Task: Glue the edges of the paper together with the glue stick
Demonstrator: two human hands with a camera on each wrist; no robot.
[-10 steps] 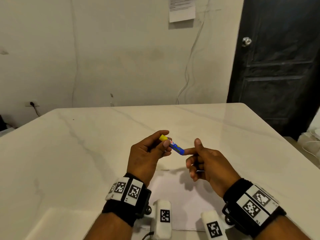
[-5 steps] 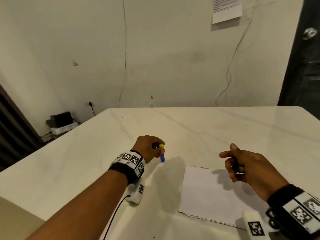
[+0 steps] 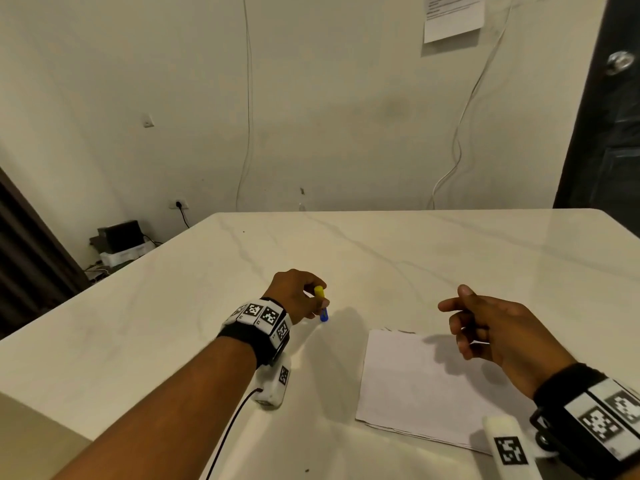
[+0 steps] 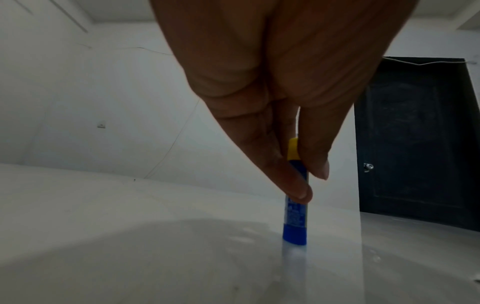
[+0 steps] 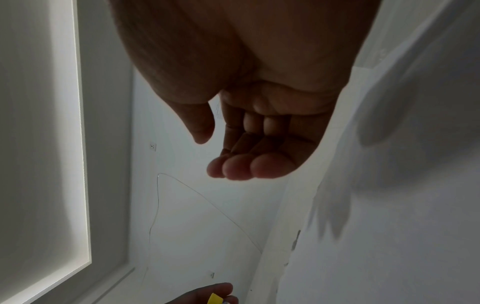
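Note:
My left hand (image 3: 304, 299) pinches a blue glue stick (image 3: 324, 315) with a yellow cap (image 3: 319, 291), held upright. In the left wrist view the glue stick (image 4: 296, 216) stands with its blue base on the white marble table (image 3: 173, 323), thumb and fingers around its upper half. A white sheet of paper (image 3: 415, 386) lies flat to the right of the stick. My right hand (image 3: 485, 327) hovers above the paper's far right part, fingers loosely curled, holding nothing. The right wrist view shows those curled fingers (image 5: 241, 164) with an empty palm.
A dark door (image 3: 609, 133) stands at the far right with a round knob (image 3: 620, 61). A printed note (image 3: 452, 15) hangs on the wall. White tracker boxes (image 3: 275, 382) hang under both wrists. A dark box (image 3: 119, 237) sits on the floor beyond the table's left edge.
The left hand carried the glue stick left, away from the right hand, and turned it upright onto the table. The right hand stays over the paper. The head view swung left.

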